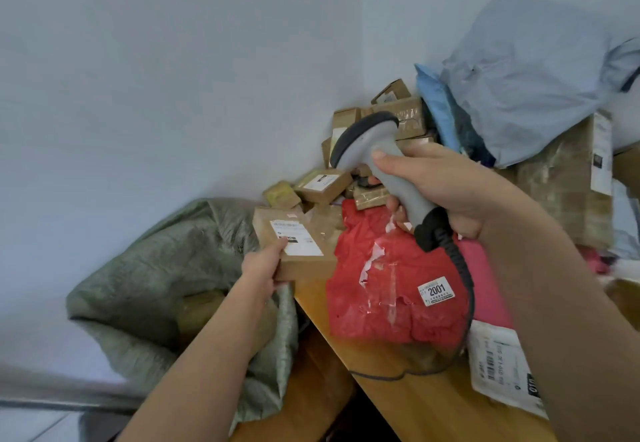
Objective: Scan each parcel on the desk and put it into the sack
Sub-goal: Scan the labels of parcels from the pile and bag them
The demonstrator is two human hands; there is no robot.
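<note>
Item: cardboard parcel, label up, gripped by left hand at bench edge; sack directly left (nearest); right hand grips scanner.

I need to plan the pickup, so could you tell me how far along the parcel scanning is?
Done: the sack bulges, contents unclear. In hand: left hand holds a cardboard box; right hand grips the scanner. Left: the red bag and many parcels on the desk.

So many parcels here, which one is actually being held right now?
The flat cardboard box with the white label, gripped by the left hand at the desk's edge over the green sack. The other parcels lie on the desk.
</note>
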